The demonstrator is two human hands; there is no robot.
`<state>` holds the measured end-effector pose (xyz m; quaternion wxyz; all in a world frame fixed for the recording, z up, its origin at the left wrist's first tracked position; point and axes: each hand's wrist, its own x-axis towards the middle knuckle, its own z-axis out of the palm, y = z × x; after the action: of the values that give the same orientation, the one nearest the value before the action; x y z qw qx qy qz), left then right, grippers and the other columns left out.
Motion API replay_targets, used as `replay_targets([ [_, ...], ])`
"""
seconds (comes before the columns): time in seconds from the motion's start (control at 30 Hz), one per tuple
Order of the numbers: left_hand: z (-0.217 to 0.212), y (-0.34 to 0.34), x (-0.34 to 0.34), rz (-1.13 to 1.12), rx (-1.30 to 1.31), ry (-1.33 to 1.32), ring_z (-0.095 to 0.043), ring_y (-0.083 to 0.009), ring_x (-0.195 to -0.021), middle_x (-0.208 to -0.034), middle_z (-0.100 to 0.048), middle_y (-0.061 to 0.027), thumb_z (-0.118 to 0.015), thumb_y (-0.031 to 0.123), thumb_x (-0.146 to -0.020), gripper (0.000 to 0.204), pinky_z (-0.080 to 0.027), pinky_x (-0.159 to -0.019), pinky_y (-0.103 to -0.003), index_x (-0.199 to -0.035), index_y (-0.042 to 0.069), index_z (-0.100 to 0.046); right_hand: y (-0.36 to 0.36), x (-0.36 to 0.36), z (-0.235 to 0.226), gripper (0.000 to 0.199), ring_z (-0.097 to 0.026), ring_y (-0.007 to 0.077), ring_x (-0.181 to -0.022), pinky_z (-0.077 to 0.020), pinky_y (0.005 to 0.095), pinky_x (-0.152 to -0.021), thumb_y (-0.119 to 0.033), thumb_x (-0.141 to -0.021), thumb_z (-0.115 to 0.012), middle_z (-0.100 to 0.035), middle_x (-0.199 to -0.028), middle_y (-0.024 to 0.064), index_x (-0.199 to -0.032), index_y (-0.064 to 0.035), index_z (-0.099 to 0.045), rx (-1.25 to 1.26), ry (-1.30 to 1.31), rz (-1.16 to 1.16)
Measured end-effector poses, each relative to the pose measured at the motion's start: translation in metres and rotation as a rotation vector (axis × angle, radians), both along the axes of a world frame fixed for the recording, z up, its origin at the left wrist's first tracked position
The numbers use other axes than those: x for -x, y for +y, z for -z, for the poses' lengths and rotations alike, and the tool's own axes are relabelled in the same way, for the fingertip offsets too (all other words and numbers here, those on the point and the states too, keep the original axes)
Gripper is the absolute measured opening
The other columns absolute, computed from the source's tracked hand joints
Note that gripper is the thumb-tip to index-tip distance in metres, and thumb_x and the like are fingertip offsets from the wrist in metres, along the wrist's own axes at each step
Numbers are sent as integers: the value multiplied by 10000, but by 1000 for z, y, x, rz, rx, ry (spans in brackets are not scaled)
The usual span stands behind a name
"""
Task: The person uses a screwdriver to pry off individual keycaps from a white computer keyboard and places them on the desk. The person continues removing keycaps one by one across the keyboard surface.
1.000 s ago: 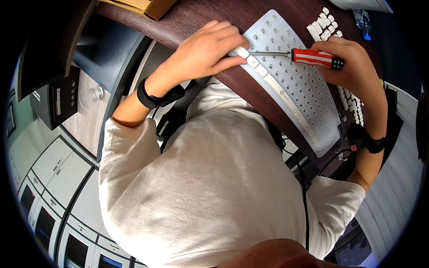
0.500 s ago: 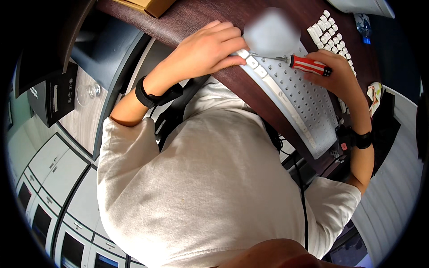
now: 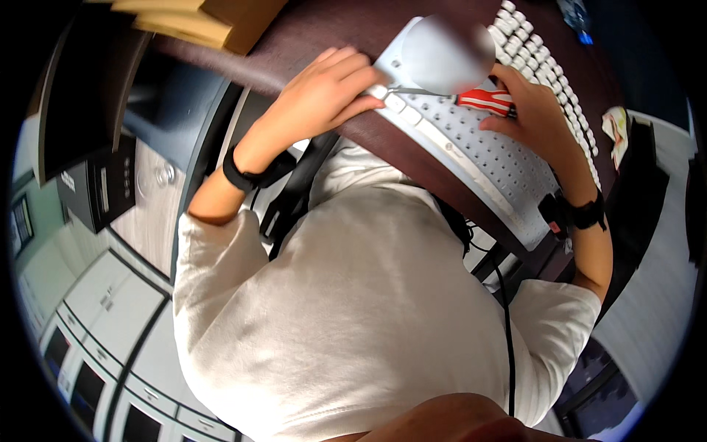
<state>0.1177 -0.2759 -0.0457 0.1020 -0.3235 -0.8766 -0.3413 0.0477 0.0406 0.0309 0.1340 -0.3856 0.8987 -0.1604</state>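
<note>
A light grey keyboard (image 3: 508,171) lies slantwise along the brown desk, most of its switches bare. White keycaps (image 3: 434,135) remain in the row along its near edge. My left hand (image 3: 335,87) is at the keyboard's left end, with thumb and fingertips closed around the white corner keycap (image 3: 378,91). My right hand (image 3: 529,110) grips a screwdriver (image 3: 482,102) by its red-and-white handle. The thin metal shaft points left across the board, its tip beside that corner keycap; the exact contact is hidden. A round blur covers the far left part of the board.
Loose white keycaps (image 3: 541,62) stand in rows beyond the keyboard on the desk (image 3: 317,33). A cardboard box (image 3: 236,26) sits at the far left edge. A crumpled cloth or wrapper (image 3: 616,132) lies at right; a black cable (image 3: 508,317) hangs in front.
The view has shifted, so keyboard and hands appear slightly further left and more of the box shows. Both hands keep their holds, with the screwdriver tip still by the corner keycap.
</note>
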Motion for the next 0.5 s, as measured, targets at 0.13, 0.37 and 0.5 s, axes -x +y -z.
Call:
replay_targets([
  [0.13,-2,0,0,9,54,1,-555,-309,-874,-896,-567,-106,-724,208,-852,258,-447,-788,-398,-1026,43,-628,10,4,16,548,-650,287,-739,-501,361,-652,-437,-739,-817,-652,-1011,91,-1056,-60,-576,21,39,-66],
  [0.37,-6,3,1,24,39,-24,-541,-313,-827,-889,-574,-117,-742,187,-839,273,-449,-776,-400,-1026,42,-605,12,4,23,437,-613,282,-673,-476,362,-613,-387,-776,-804,-618,-931,64,-977,-64,-589,121,65,-66],
  [0.5,-11,1,0,23,0,-121,-550,-310,-834,-895,-584,-119,-745,174,-840,277,-447,-777,-392,-1034,40,-601,21,2,22,394,-612,264,-723,-484,350,-648,-343,-768,-815,-612,-916,57,-962,-77,-599,144,-14,21],
])
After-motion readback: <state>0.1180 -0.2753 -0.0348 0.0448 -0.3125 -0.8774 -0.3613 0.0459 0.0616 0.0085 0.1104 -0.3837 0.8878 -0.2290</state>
